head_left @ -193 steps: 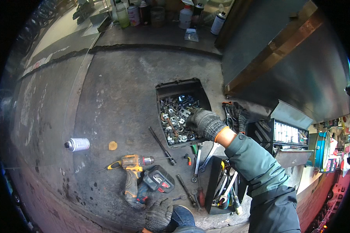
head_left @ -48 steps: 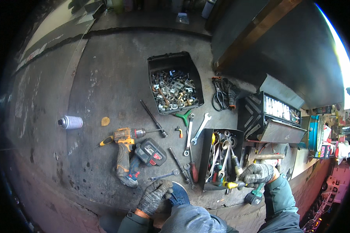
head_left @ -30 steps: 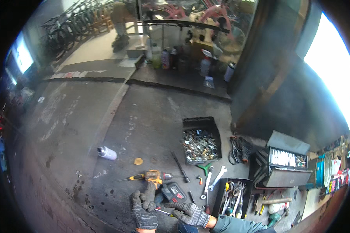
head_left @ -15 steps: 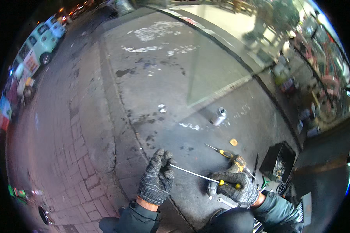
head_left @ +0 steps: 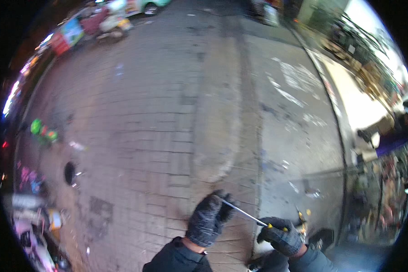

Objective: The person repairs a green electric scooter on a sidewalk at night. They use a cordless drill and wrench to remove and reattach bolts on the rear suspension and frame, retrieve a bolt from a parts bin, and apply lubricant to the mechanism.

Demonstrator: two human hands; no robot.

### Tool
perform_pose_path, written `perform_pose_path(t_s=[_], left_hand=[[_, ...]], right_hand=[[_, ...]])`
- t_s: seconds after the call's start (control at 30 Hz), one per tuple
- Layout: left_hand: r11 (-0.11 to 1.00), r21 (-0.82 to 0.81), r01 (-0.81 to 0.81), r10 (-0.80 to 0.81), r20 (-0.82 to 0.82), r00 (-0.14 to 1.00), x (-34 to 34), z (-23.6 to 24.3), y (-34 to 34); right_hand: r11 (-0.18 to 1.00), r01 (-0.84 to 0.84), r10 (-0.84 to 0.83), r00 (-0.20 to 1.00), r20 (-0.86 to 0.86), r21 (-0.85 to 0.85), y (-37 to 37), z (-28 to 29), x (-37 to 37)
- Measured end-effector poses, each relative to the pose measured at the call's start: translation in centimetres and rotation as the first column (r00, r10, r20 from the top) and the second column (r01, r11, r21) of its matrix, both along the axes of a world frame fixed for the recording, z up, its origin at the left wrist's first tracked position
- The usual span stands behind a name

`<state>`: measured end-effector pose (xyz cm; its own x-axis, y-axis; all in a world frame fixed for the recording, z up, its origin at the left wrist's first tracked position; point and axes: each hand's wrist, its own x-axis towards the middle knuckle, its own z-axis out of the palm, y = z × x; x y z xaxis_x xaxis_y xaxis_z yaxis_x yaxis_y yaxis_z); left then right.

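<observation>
Near the bottom of the view, my left hand (head_left: 208,216), in a dark grey knit glove, has its fingers closed round the far end of a screwdriver's thin metal shaft (head_left: 242,212). To its right, my gloved right hand (head_left: 280,236) grips the screwdriver's yellow handle (head_left: 269,225). The shaft slants from upper left down to the right between them. Beyond my right hand, a blurred yellow drill (head_left: 302,230) and other dark items lie on the concrete.
Brick paving (head_left: 145,131) runs beside a concrete apron (head_left: 299,136). A lit shop front (head_left: 360,90) is at the right. A mint vehicle (head_left: 154,8), scooters (head_left: 111,22), a green object (head_left: 41,129) and a dark round object (head_left: 70,173) stand or lie along the left and top.
My view has swung left from the tools to the street. My right hand brought the yellow-handled screwdriver from by the toolbox, and my left hand has taken hold of its shaft.
</observation>
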<state>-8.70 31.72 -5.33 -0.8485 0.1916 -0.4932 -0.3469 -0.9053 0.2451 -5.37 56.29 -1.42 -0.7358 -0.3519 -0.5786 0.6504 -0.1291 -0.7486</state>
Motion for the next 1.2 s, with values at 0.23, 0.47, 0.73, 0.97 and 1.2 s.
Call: perform_pose_path(t_s=[0.23, 0.47, 0.73, 0.97, 1.2], left_hand=[[0.023, -0.978, -0.209, -0.218, -0.208, 0.953, 3.9, 10.4, -21.0], [0.361, -0.879, -0.313, 0.234, -0.239, 0.942, 6.6, 11.3, -31.1], [0.478, -0.780, -0.403, 0.464, -0.165, 0.870, -4.4, 10.1, -43.1], [0.545, -0.055, -0.837, 0.792, -0.295, 0.535, -11.6, 13.5, -56.9], [0.147, -0.887, -0.438, 0.565, -0.288, 0.773, -15.0, 9.0, -73.1]], right_hand=[[0.716, -0.034, 0.683, 0.242, -0.689, 0.697, -22.5, 9.4, -3.8], [0.817, -0.513, 0.577, 0.725, -0.376, 0.263, -34.9, 10.1, -6.5], [0.899, -0.424, 0.382, 0.881, -0.280, -0.106, -47.6, 3.0, -19.8], [0.511, -0.854, 0.820, 0.452, -0.350, 0.094, -65.6, 7.5, -35.4], [0.081, -0.985, 0.967, 0.040, -0.253, 0.154, -88.4, 7.0, -42.7]])
